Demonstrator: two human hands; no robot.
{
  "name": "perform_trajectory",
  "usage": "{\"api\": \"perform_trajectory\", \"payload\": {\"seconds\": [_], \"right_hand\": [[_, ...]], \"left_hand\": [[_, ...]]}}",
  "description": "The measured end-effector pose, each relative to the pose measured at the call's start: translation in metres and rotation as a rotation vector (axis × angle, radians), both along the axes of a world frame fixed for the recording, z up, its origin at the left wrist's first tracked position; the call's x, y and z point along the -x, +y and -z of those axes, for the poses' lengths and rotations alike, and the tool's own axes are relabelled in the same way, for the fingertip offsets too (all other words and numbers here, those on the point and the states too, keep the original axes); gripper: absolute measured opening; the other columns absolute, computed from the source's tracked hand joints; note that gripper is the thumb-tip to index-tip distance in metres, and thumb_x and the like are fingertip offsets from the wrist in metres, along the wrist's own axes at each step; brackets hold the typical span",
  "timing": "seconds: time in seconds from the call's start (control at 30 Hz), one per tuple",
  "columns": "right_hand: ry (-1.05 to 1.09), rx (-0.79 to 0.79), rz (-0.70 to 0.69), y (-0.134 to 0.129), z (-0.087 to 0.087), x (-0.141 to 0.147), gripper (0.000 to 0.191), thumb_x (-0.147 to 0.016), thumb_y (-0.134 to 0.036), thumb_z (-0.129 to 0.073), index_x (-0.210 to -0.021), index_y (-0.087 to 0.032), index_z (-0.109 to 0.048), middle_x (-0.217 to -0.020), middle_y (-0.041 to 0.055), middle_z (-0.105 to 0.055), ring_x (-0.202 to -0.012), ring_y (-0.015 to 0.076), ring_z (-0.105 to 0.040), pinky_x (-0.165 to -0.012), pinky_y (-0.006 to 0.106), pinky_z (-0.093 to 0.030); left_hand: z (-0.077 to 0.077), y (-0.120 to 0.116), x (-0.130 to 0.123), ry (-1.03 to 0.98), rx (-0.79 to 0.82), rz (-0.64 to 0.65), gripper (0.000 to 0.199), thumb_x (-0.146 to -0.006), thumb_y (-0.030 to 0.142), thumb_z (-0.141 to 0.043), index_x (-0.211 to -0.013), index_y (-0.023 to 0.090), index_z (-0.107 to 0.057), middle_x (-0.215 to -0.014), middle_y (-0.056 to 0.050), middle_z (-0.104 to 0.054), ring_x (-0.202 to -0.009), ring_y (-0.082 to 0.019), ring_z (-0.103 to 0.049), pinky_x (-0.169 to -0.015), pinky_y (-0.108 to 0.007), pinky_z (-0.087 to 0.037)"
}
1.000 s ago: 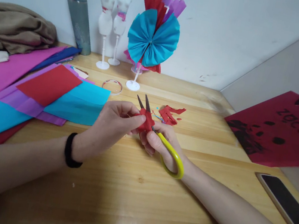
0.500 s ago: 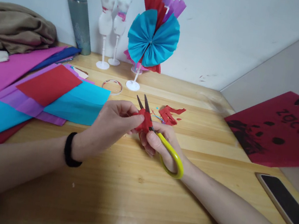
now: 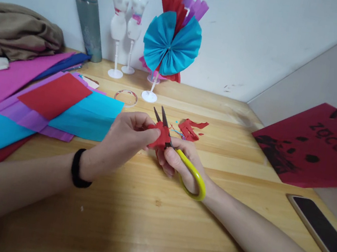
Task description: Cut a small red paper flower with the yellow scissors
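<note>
Above the middle of the table, my left hand [image 3: 134,131] pinches a small piece of red paper or cloth [image 3: 161,136] between thumb and fingers. My right hand [image 3: 179,155] grips yellow-handled scissors [image 3: 194,175], whose dark blades point up and away, slightly apart. The red piece lies across the blades near the pivot; whether it is between them I cannot tell. Red scraps [image 3: 189,130] lie on the table just beyond the right hand. To the left of my left hand are sheets in blue [image 3: 89,118], red [image 3: 56,95] and purple.
Two white mannequins [image 3: 118,28] stand by the wall beside a grey-green flask [image 3: 88,24]. A third stand [image 3: 149,96] bears a pleated blue fan [image 3: 171,45]. A tape roll [image 3: 126,98] lies before them. At right are a red bag [image 3: 312,148] and a phone [image 3: 319,226]; brown cloth [image 3: 17,29] lies far left.
The red piece shows slightly more spread out across the scissor blades. Both hands keep nearly the same place and hold.
</note>
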State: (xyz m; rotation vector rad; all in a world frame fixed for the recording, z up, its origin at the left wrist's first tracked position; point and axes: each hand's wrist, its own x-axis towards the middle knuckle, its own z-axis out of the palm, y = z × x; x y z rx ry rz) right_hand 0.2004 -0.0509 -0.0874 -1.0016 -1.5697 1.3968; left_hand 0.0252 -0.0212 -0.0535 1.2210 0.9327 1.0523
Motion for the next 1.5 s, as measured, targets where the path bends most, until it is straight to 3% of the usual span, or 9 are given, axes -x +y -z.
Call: {"api": "perform_trajectory", "payload": {"seconds": [0.2, 0.37, 0.8, 1.37, 1.5], "right_hand": [[-0.005, -0.003, 0.008, -0.0005, -0.0046, 0.0014, 0.059, -0.086, -0.076, -0.066, -0.073, -0.019, -0.057, -0.055, -0.0068, -0.037, -0.041, 0.0078, -0.033, -0.04, 0.023, -0.026], [-0.015, 0.008, 0.01, -0.0007, -0.0049, 0.0023, 0.061, -0.085, -0.079, -0.066, -0.084, -0.017, -0.064, -0.057, -0.007, -0.039, -0.042, 0.0078, -0.034, -0.039, 0.023, -0.026], [-0.021, -0.011, 0.017, 0.0008, -0.0056, 0.0035, 0.063, -0.082, -0.082, -0.067, -0.073, -0.02, -0.056, -0.054, -0.0072, -0.038, -0.041, 0.0078, -0.034, -0.038, 0.024, -0.024], [0.026, 0.017, 0.018, 0.0007, -0.0048, 0.0041, 0.062, -0.081, -0.08, -0.07, -0.085, -0.018, -0.063, -0.055, -0.0091, -0.039, -0.039, 0.0064, -0.033, -0.036, 0.021, -0.025], [0.035, 0.033, 0.031, 0.0003, -0.0044, 0.0051, 0.063, -0.08, -0.081, -0.071, -0.074, -0.019, -0.056, -0.053, -0.008, -0.041, -0.038, 0.0058, -0.034, -0.035, 0.021, -0.025]], "left_hand": [[0.0018, 0.001, 0.0011, 0.0, -0.028, -0.002, 0.017, -0.064, 0.023, -0.071, -0.054, 0.018, -0.058, -0.055, 0.002, -0.06, -0.055, -0.01, -0.051, -0.053, -0.022, -0.041], [-0.0001, 0.001, 0.0017, -0.008, -0.018, -0.014, 0.016, -0.063, 0.024, -0.071, -0.054, 0.019, -0.059, -0.055, 0.001, -0.061, -0.054, -0.01, -0.052, -0.052, -0.022, -0.042], [-0.0037, 0.0007, 0.0036, -0.022, -0.027, 0.008, 0.019, -0.068, 0.024, -0.072, -0.054, 0.018, -0.061, -0.056, 0.0, -0.067, -0.055, -0.011, -0.057, -0.056, -0.023, -0.046], [-0.0028, 0.0034, 0.0046, -0.063, -0.004, -0.028, 0.016, -0.068, 0.021, -0.071, -0.054, 0.018, -0.063, -0.052, 0.0, -0.066, -0.053, -0.011, -0.057, -0.056, -0.024, -0.044], [-0.0045, 0.004, 0.0044, -0.042, 0.001, -0.039, 0.016, -0.066, 0.022, -0.07, -0.053, 0.018, -0.061, -0.052, -0.001, -0.065, -0.053, -0.012, -0.055, -0.055, -0.024, -0.044]]}}
